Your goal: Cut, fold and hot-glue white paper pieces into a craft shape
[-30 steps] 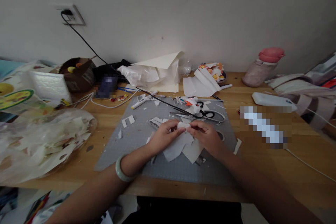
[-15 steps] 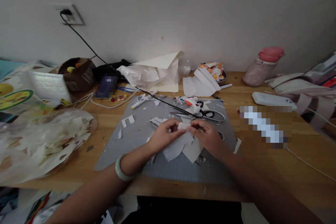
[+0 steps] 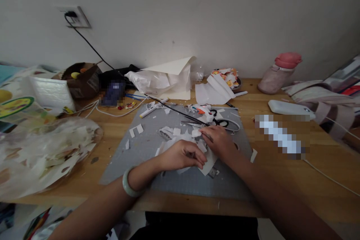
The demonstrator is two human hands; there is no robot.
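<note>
My right hand (image 3: 221, 140) pinches the edge of a small white piece (image 3: 196, 133) above the paper scraps; its material is unclear. Closer to me, my left hand (image 3: 182, 155) has its thumb and fingertips drawn together over a sheet of white paper (image 3: 208, 165). Whatever those fingertips hold, if anything, does not show. Another small white piece (image 3: 177, 131) lies to the left of the first one. Black-handled scissors (image 3: 222, 122) rest just beyond my right hand. Under all this lies a grey cutting mat (image 3: 120, 157).
A white glue gun (image 3: 207, 113) with an orange part lies behind the scissors, and a black cable (image 3: 174, 108) crosses the mat. A plastic bag of scraps (image 3: 56, 153) fills the left side. A pink-lidded bottle (image 3: 277, 73) and a white power bank (image 3: 291, 108) stand right.
My hands have parted. The left has come toward me and slightly right, off the small white piece, which stays at my right fingertips. A second white piece beside it now shows.
</note>
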